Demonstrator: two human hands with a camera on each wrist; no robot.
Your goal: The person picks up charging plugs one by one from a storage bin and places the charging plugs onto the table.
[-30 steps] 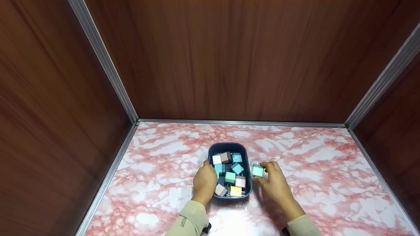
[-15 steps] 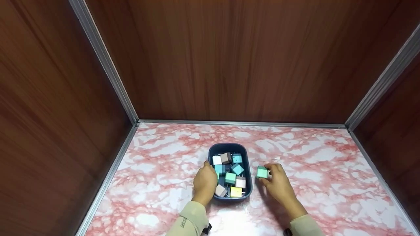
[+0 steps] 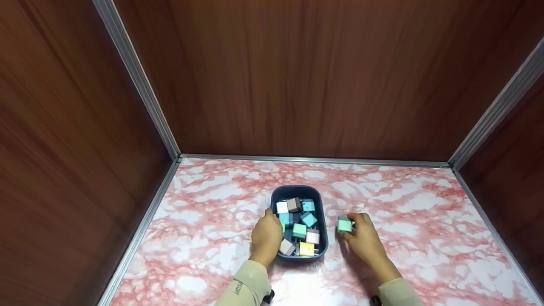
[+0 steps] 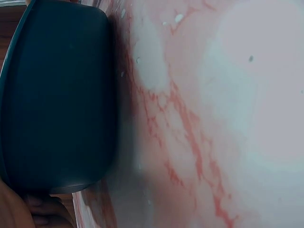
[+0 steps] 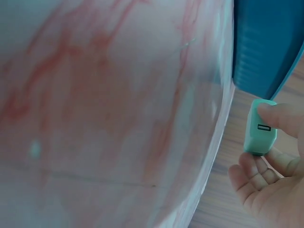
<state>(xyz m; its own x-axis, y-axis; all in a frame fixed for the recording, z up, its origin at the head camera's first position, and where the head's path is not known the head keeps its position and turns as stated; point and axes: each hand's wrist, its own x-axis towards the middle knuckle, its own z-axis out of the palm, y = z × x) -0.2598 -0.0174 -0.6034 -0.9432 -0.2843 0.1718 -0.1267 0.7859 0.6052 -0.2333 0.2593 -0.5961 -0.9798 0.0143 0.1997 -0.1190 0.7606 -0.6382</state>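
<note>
A dark blue plastic box [image 3: 324, 238] stands on the marbled surface, filled with several cube-shaped USB wall chargers. My left hand [image 3: 266, 234] grips its left side, and in the left wrist view part of that hand [image 4: 14, 209] shows at the lower left against the box [image 4: 59, 95]. Right of the box, my right hand [image 3: 364, 238] pinches a mint green USB charger [image 3: 344, 224] between thumb and fingers. The right wrist view shows the USB slot in that charger's face [image 5: 261, 130], with the thumb across its upper end.
Inside the box lie a yellow charger [image 3: 306, 249], a white one [image 3: 281, 207], a brown one [image 3: 293, 205] and several blue, green and pale ones. Wood-grain panels [image 3: 272, 80] with metal edging enclose the back and both sides.
My right hand has moved a little to the right, away from the box, turning the mint green charger so its prongs no longer show. The left hand stays on the box.
</note>
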